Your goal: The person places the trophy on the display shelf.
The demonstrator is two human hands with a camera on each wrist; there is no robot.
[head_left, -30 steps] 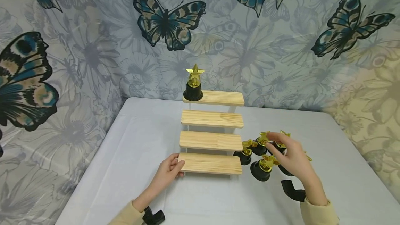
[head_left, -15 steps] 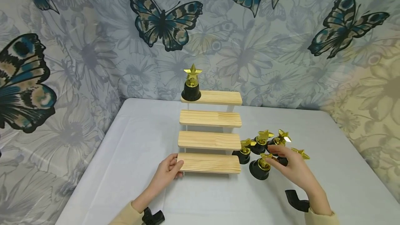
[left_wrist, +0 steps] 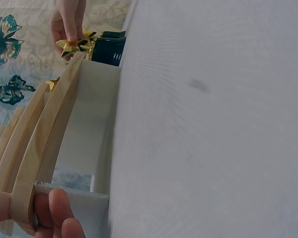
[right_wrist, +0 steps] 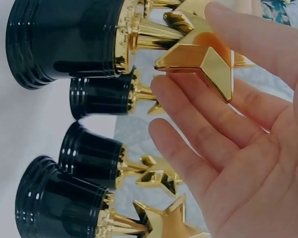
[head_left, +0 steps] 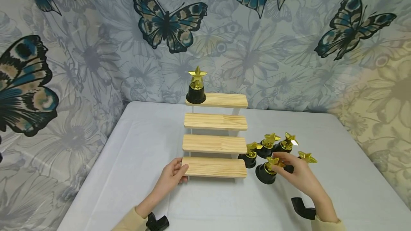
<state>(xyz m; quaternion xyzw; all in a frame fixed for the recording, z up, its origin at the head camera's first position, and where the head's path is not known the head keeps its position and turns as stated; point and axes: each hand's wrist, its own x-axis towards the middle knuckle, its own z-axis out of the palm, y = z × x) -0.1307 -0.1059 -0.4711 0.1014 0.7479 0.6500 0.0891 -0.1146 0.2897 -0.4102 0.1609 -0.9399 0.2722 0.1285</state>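
My left hand (head_left: 172, 173) grips the bottom shelf (head_left: 216, 167); my right hand (head_left: 298, 174) pinches one trophy (head_left: 265, 174) by its star (right_wrist: 188, 52), slick-looking, liable to slip.

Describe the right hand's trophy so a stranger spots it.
On the white table, find the four-step wooden stand. Right of it stands a cluster of trophies. Take the front trophy, the only one whose gold star sits between thumb and fingers of the right hand.

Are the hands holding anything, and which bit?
The left hand grips the bottom wooden shelf by its left end. The right hand pinches the nearest star trophy by its gold star.
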